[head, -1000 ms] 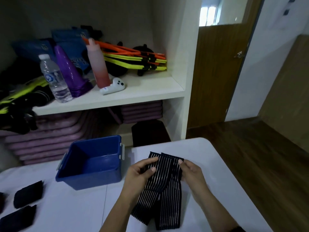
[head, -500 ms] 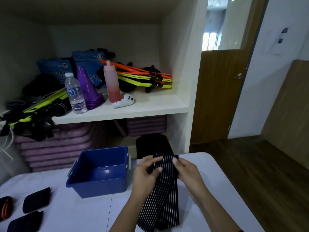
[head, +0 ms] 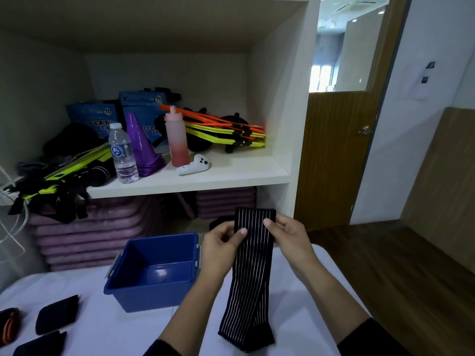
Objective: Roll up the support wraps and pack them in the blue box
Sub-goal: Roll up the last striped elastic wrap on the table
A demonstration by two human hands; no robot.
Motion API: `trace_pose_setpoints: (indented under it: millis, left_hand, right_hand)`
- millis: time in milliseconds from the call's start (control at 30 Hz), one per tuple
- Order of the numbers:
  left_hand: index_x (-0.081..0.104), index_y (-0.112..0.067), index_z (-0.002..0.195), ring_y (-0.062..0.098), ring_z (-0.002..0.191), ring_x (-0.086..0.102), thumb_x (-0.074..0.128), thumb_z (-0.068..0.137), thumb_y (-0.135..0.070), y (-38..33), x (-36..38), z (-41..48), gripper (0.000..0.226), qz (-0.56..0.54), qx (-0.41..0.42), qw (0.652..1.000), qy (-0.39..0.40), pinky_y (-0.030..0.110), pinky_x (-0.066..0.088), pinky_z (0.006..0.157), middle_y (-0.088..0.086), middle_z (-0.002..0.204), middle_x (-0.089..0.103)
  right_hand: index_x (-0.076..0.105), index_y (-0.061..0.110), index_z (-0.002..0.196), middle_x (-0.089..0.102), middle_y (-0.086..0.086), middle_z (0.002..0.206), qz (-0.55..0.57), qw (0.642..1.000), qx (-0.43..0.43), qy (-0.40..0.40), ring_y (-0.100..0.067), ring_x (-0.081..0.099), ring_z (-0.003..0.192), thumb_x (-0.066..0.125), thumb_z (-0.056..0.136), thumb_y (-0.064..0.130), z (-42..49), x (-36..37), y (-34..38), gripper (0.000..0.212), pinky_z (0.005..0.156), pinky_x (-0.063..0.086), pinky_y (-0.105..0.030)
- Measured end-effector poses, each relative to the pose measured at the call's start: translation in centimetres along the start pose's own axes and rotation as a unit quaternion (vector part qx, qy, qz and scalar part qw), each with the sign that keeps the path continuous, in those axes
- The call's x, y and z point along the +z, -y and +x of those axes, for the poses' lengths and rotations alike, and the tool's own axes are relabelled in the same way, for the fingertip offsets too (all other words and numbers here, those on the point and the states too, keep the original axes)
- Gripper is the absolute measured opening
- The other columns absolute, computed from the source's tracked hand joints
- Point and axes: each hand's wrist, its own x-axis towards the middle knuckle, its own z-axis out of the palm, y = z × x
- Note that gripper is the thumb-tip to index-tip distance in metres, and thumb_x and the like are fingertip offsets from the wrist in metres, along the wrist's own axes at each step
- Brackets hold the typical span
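A black support wrap with thin white stripes (head: 250,273) hangs upright above the white table (head: 128,327), its lower end resting folded on the tabletop. My left hand (head: 221,249) pinches its top left edge and my right hand (head: 289,235) pinches its top right edge. The open blue box (head: 154,272) stands just left of my left hand and holds nothing. Two rolled black wraps (head: 57,314) (head: 41,344) lie at the table's near left, beside a black and orange roll (head: 9,323).
A white shelf unit (head: 192,179) stands behind the table with a water bottle (head: 122,154), purple cones (head: 142,146), a pink bottle (head: 177,138) and a white controller (head: 194,165). Purple mats (head: 87,235) are stacked below. A wooden door (head: 336,155) and floor lie to the right.
Both hands have raised the striped wrap's top end off the table, so it now hangs lengthwise instead of lying bunched. The view has tilted upward.
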Motion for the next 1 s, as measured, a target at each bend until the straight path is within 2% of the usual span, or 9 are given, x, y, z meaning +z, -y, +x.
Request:
trace_pose_setpoints:
  millis: [133, 233, 333, 433, 567, 667, 800, 867, 1000]
  left_hand:
    - [0.071, -0.007, 0.097, 0.024, 0.09, 0.07, 0.065, 0.084, -0.008, -3.2, 0.0, 1.3, 0.014, -0.037, 0.011, 0.999, -0.014, 0.031, 0.056, 0.081, 0.008, 0.09, 0.074]
    - [0.071, -0.006, 0.098, 0.023, 0.089, 0.07, 0.066, 0.085, -0.013, -5.2, -0.1, 1.6, 0.016, -0.041, 0.026, 0.999, -0.011, 0.034, 0.055, 0.082, 0.009, 0.092, 0.074]
    - [0.071, -0.009, 0.099, 0.014, 0.082, 0.071, 0.064, 0.086, -0.017, -7.3, -0.3, 1.5, 0.017, -0.031, 0.059, 0.998, -0.007, 0.021, 0.054, 0.068, 0.004, 0.089, 0.075]
    - [0.071, -0.013, 0.101, 0.012, 0.067, 0.068, 0.062, 0.088, -0.021, -9.6, -0.6, 2.0, 0.018, -0.032, 0.068, 0.997, -0.007, 0.018, 0.049, 0.052, 0.002, 0.083, 0.074]
    - [0.069, -0.014, 0.103, 0.027, 0.06, 0.066, 0.062, 0.088, -0.025, -11.1, -1.1, 3.7, 0.02, -0.005, 0.056, 0.998, -0.014, 0.032, 0.052, 0.048, 0.009, 0.077, 0.071]
    - [0.07, -0.012, 0.098, 0.014, 0.045, 0.058, 0.063, 0.088, -0.022, -9.8, -1.3, 5.9, 0.016, 0.025, 0.013, 0.999, -0.02, 0.021, 0.041, 0.038, 0.003, 0.065, 0.067]
    - [0.073, -0.007, 0.094, 0.021, 0.058, 0.066, 0.071, 0.081, -0.018, -5.7, -1.3, 9.0, 0.017, 0.084, -0.05, 0.995, -0.03, 0.035, 0.058, 0.055, 0.008, 0.069, 0.069]
    - [0.075, -0.01, 0.088, 0.028, 0.068, 0.069, 0.074, 0.078, -0.019, -4.2, -1.3, 10.3, 0.014, 0.123, -0.052, 0.99, -0.052, 0.043, 0.06, 0.065, 0.009, 0.074, 0.072]
    - [0.072, -0.009, 0.096, 0.019, 0.054, 0.058, 0.072, 0.08, -0.018, -4.3, -1.2, 12.9, 0.018, 0.111, -0.038, 0.99, -0.082, 0.029, 0.052, 0.049, 0.007, 0.068, 0.064]
  right_hand:
    - [0.063, 0.013, 0.112, 0.071, -0.001, 0.106, -0.061, 0.997, -0.044, -0.007, -0.012, 0.066, 0.1, 0.055, 0.092, 0.017, 1.3, -0.1, 2.6, 0.022, 0.089, 0.052, -0.026]
    - [0.065, 0.009, 0.109, 0.071, -0.003, 0.101, -0.086, 0.992, -0.084, -0.027, -0.015, 0.068, 0.097, 0.056, 0.092, 0.018, 1.6, -0.1, 4.1, 0.022, 0.086, 0.054, -0.027]
    - [0.064, 0.006, 0.111, 0.071, -0.002, 0.1, -0.073, 0.991, -0.11, -0.018, -0.01, 0.069, 0.091, 0.053, 0.093, 0.016, 1.9, -0.1, 6.3, 0.023, 0.074, 0.056, -0.02]
    - [0.064, 0.008, 0.112, 0.071, -0.002, 0.102, -0.073, 0.988, -0.135, 0.005, -0.01, 0.069, 0.092, 0.052, 0.094, 0.015, 2.6, 0.2, 8.7, 0.023, 0.076, 0.056, -0.02]
    - [0.065, 0.01, 0.111, 0.071, -0.004, 0.104, -0.068, 0.99, -0.123, 0.017, -0.013, 0.068, 0.096, 0.052, 0.093, 0.017, 4.6, 0.6, 9.8, 0.023, 0.084, 0.055, -0.025]
    - [0.064, 0.007, 0.112, 0.07, -0.009, 0.107, -0.086, 0.993, -0.083, 0.008, -0.018, 0.067, 0.099, 0.052, 0.094, 0.016, 6.7, 0.8, 8.1, 0.024, 0.089, 0.054, -0.031]
    - [0.064, 0.003, 0.105, 0.069, -0.015, 0.104, -0.141, 0.99, -0.01, -0.013, -0.03, 0.066, 0.097, 0.051, 0.095, 0.014, 9.4, 1.3, 3.9, 0.021, 0.077, 0.055, -0.038]
    - [0.065, 0.004, 0.102, 0.069, -0.018, 0.103, -0.15, 0.988, 0.009, -0.025, -0.033, 0.066, 0.096, 0.052, 0.094, 0.014, 11.0, 1.7, 2.3, 0.019, 0.081, 0.054, -0.047]
    - [0.067, 0.006, 0.101, 0.07, -0.014, 0.103, -0.178, 0.982, -0.021, -0.055, -0.027, 0.065, 0.092, 0.056, 0.092, 0.018, 15.0, 2.5, 2.1, 0.019, 0.082, 0.054, -0.043]
